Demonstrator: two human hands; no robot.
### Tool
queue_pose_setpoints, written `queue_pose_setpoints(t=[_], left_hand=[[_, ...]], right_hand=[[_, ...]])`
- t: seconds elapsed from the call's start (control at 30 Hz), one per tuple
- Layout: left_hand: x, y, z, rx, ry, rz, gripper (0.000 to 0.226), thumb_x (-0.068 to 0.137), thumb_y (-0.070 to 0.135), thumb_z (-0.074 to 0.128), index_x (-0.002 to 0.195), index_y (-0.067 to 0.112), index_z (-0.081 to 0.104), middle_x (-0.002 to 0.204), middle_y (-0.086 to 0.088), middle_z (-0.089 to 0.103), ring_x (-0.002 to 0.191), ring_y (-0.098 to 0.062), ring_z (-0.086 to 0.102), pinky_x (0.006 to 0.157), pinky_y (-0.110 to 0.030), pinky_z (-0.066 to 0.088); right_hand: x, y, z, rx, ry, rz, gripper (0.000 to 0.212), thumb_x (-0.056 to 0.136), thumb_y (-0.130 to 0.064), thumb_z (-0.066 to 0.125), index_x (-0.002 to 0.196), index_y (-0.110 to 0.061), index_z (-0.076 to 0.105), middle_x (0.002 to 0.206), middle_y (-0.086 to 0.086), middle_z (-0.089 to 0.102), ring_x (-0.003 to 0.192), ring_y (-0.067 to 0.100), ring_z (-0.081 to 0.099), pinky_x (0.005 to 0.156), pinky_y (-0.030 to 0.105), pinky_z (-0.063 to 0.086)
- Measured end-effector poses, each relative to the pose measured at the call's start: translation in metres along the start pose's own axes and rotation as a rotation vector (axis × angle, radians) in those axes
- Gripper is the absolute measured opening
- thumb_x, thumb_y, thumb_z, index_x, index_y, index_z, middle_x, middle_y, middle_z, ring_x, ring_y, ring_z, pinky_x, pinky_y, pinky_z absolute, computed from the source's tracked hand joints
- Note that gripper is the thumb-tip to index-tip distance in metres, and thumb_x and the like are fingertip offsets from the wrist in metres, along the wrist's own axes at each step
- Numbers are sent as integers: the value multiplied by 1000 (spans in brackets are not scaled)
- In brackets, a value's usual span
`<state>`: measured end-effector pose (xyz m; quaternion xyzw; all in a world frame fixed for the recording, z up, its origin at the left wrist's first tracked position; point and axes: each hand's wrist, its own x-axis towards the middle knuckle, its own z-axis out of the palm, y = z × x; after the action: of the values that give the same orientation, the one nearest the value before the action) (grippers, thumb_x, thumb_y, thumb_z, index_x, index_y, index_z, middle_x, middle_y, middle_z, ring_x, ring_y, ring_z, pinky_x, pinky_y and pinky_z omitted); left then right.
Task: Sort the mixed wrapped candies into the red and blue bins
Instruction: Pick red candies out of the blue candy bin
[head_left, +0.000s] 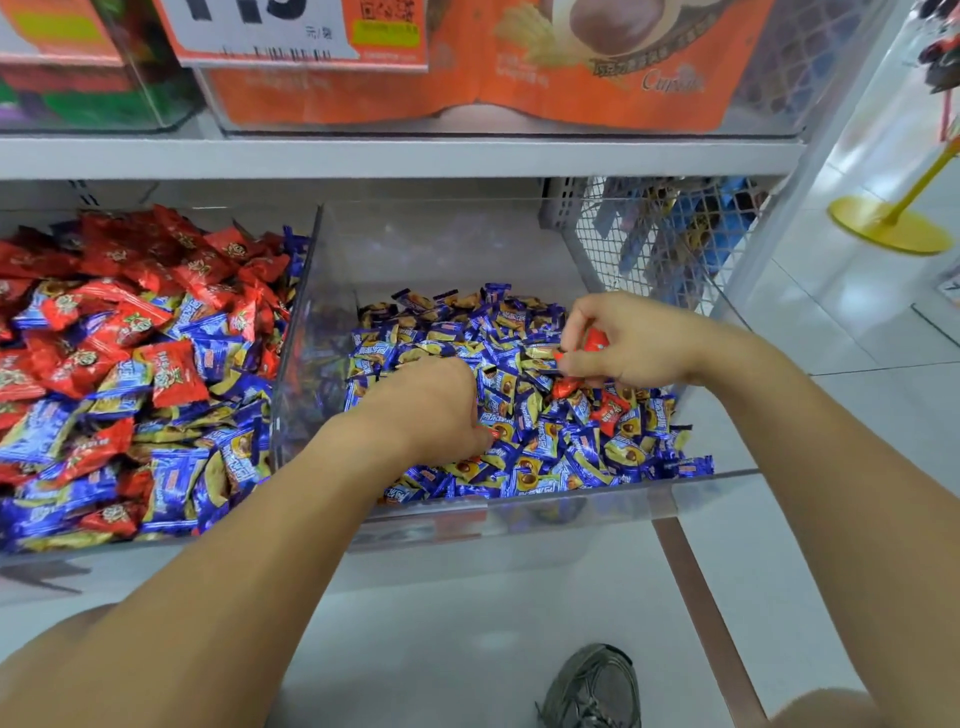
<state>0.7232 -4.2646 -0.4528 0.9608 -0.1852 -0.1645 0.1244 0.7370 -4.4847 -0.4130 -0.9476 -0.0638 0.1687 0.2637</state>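
Two clear bins sit side by side on a low shelf, and much is hard to read: the print on the wrappers is blurred, and the left bin (156, 545) runs off the frame's left edge. The left hand (431, 410) lies knuckles-up in the right bin (519, 506), its fingers curled down into the blue candies (540, 447); they hide what they hold, though a sliver of red (492, 434) shows at their tips, so I cannot tell whether they are clamped on it. The right hand (634, 340) hovers above the same bin's far right side, fingers pinched together on red candies (595, 340). More red candies (608, 413) lie among the blue just below it. The left bin holds red and blue candies mixed, red heaped at the back. Above, an upper shelf (363, 156) carries orange bags (519, 67) behind a price card (270, 31). Below are pale floor tiles, a grey shoe (597, 686), and at right a yellow stand base (888, 228).
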Motion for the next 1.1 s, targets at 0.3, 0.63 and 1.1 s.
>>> queue_pose_setpoints(t=[0.3,0.63,1.1], left_hand=[[-5,12,-22,-125,61,-30,38,84,43,63,78,6,63,69,-9,54,62,-23,47,59,-37,47],[13,44,-12,-673,30,108,11,93,27,58,93,16,62,63,2,71,54,-11,53,57,-22,44],[57,93,20,96,136,300,45,73,55,78,95,17,69,81,2,65,79,-21,63,60,-31,47]], right_hand=[[-8,2,14,-262,-27,12,22,86,-41,75,100,-24,70,71,-12,51,62,4,48,54,24,32],[-35,-6,-36,-204,325,-35,19,91,-27,70,103,-21,56,94,2,63,83,22,59,74,35,46],[-43,17,-28,-352,240,-27,26,94,-21,65,117,-27,55,105,7,62,93,23,53,79,36,44]])
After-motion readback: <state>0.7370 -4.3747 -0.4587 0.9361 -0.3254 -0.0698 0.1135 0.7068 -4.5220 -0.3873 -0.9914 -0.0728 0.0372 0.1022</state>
